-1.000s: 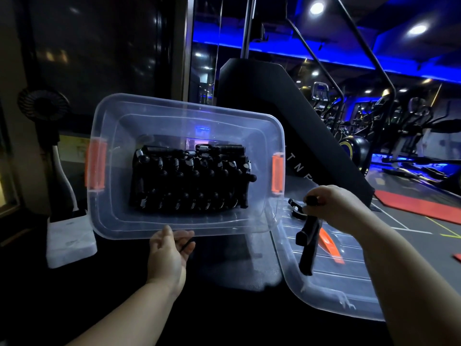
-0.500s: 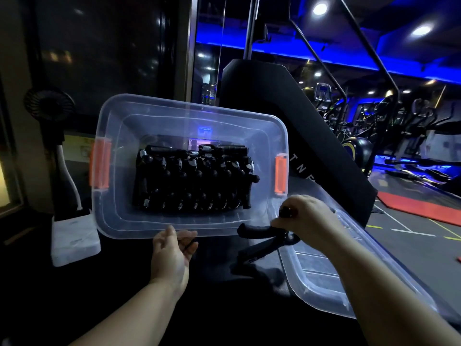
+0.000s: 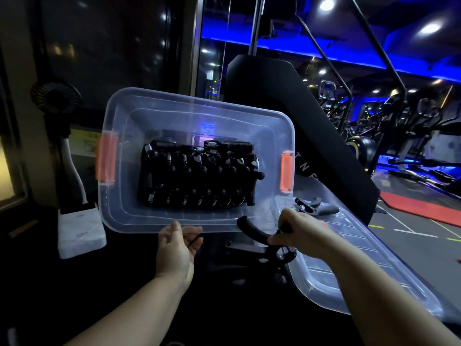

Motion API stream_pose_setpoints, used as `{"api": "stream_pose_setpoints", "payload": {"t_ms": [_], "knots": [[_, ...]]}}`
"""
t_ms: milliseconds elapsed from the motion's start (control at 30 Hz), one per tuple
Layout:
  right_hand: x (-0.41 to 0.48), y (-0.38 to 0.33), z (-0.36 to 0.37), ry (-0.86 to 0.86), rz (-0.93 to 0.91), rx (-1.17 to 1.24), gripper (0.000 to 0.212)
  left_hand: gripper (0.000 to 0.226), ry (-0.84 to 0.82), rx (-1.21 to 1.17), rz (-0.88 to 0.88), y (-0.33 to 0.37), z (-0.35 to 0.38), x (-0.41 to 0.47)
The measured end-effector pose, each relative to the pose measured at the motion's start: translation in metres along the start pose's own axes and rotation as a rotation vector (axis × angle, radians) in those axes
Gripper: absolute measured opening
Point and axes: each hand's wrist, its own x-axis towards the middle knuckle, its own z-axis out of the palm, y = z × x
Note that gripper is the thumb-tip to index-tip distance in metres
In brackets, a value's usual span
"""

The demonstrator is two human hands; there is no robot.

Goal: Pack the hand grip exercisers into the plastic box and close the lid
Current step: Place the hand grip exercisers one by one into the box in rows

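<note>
We see the clear plastic box point(image 3: 199, 108) in the middle of the view on a dark surface, its open mouth turned towards us. It has an orange left latch point(image 3: 106, 161) on one end and an orange right latch point(image 3: 287, 172) on the other. Inside, the packed exercisers point(image 3: 199, 176) sit in tight rows in the middle of the floor, black handles with small metal springs between them.

Our left hand point(image 3: 175, 245) is at the near rim of the box, palm turned to the right, thumb tip up against the rim edge and fingers loosely curled just below it. Something dark shows within the curl, and we cannot tell whether the hand grips the rim or only lies beside it.

Our right hand point(image 3: 299, 236) is near the box's near right corner, fingers closed round the held exerciser point(image 3: 257, 237). One black handle curves up and to the left from the fist, its tip at the near rim; the coiled end pokes out under the hand.

The lid point(image 3: 349, 233) lies flat to the right of the box, clear and ribbed, partly under our right forearm. On its far end, near the right latch, lies the loose exerciser point(image 3: 316, 208).

Left of the box stands a white block point(image 3: 79, 231) with a white cable, and a small black fan point(image 3: 56, 99) behind it. Gym machines under blue light fill the background on the right
</note>
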Motion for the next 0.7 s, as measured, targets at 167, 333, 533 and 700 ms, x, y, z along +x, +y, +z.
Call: {"api": "stream_pose_setpoints", "payload": {"t_ms": [167,333,533,700], "knots": [[-0.002,-0.007,0.002,-0.128,-0.052,0.031,0.035,0.016,-0.007,0.001,-0.005,0.001,0.0,-0.001],[0.005,-0.01,-0.004,-0.168,-0.12,0.097,0.03,0.017,-0.006,0.008,-0.015,0.001,-0.001,0.0],[0.017,-0.029,-0.018,-0.068,-0.215,0.099,0.033,0.019,-0.015,0.043,-0.027,-0.002,-0.004,0.005],[0.033,-0.05,-0.027,-0.01,-0.261,0.133,0.038,0.021,-0.027,0.036,0.008,-0.004,-0.005,0.003]]}}
